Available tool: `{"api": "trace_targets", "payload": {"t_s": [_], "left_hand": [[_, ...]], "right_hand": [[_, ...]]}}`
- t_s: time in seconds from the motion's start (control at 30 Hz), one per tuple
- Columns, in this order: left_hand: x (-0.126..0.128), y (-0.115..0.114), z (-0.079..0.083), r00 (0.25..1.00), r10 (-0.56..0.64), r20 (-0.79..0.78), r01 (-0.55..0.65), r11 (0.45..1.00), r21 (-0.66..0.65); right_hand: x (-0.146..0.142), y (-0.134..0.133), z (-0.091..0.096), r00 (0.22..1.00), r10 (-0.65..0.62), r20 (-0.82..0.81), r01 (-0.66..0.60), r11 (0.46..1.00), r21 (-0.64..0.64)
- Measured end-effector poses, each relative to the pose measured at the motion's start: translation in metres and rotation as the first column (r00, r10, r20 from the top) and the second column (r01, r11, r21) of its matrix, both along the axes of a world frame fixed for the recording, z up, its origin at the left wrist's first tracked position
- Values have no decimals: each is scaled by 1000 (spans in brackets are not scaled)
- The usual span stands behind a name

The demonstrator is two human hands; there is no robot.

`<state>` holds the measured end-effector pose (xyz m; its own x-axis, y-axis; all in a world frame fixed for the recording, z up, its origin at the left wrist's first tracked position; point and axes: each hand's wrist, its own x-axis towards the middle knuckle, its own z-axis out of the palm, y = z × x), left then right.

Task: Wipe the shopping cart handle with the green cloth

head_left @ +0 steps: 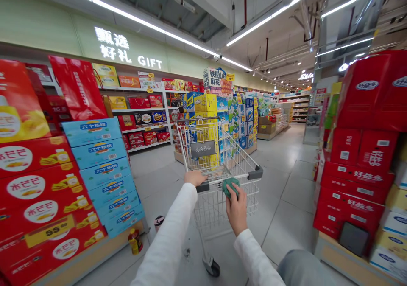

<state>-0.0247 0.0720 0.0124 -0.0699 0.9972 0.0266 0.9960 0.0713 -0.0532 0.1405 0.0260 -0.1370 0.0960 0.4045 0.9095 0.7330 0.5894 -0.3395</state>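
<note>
A white wire shopping cart point(219, 150) stands in the aisle straight ahead, its basket looking bare. My left hand point(194, 178) is closed around the left end of the cart's handle bar point(254, 174). My right hand point(237, 207) presses a crumpled green cloth point(230, 186) against the middle of that bar. Both arms are in white sleeves. A grey knee shows at the bottom right.
Stacked red and blue gift boxes point(101, 171) line the left, with a small bottle point(135, 241) and a cup point(158, 222) on the floor beside them. Red cartons point(362, 150) stand on the right. A yellow and blue box display point(219, 120) rises behind the cart. The tiled aisle runs on to the right.
</note>
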Motion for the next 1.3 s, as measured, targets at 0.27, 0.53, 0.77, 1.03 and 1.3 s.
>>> {"api": "trace_targets", "payload": {"t_s": [0.27,0.53,0.77,1.03,1.3], "left_hand": [[3,-2,3,1000,-11,3,11,1000,-14],[5,-5,4,1000,-20,-2,20,1000,-21],[6,-5,7,1000,-25,9,25,999,-29],[6,-1,7,1000,-18,4,18,999,-41],[9,-6,12,1000,-17,1,17,998,-68]], "right_hand": [[12,-6,4,998,46,41,-39,987,-156],[20,4,0,1000,6,-18,-8,993,-118],[44,-3,-79,987,138,86,-93,913,-397],[53,2,-30,992,7,-125,-25,989,-143],[58,15,-19,998,58,31,-51,984,-173]]}}
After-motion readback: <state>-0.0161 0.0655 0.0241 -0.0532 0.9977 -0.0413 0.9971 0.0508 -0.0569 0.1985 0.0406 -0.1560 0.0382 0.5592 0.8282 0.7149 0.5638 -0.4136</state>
